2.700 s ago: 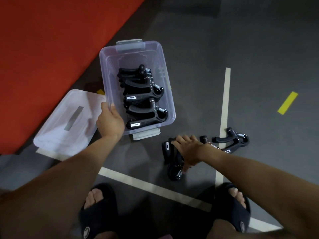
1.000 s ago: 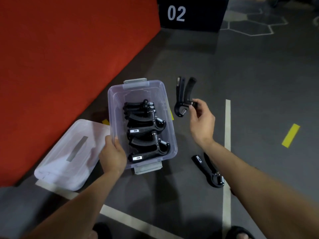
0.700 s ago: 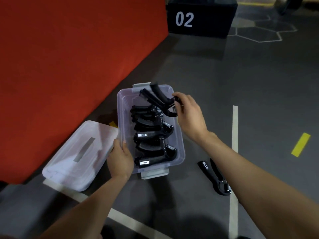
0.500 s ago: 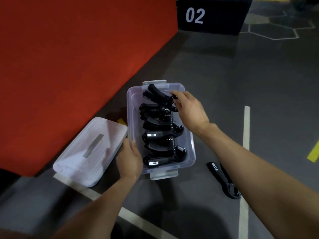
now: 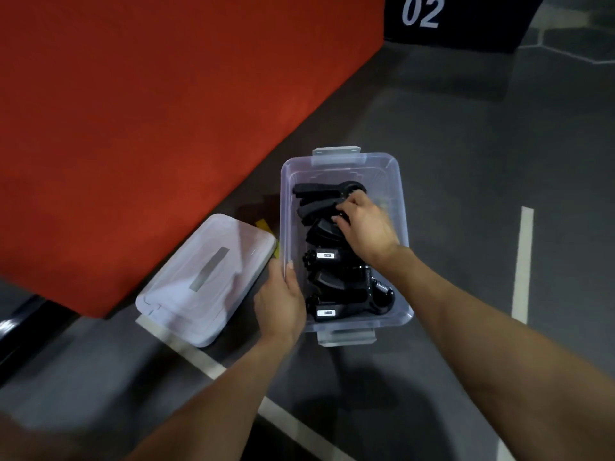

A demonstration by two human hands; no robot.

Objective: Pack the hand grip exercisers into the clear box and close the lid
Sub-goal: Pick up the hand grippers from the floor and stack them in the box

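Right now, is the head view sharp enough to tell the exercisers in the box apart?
Head view: dim lighting, black exercisers merge in the clear box; white labels stand out; right hand motion-blurred, covering some; left hand on the rim; lower corner smeared.

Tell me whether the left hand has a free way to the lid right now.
Probably yes: the lid lies flat on the floor just beside the left hand, nothing between them; the hand must first let go of the clear box.
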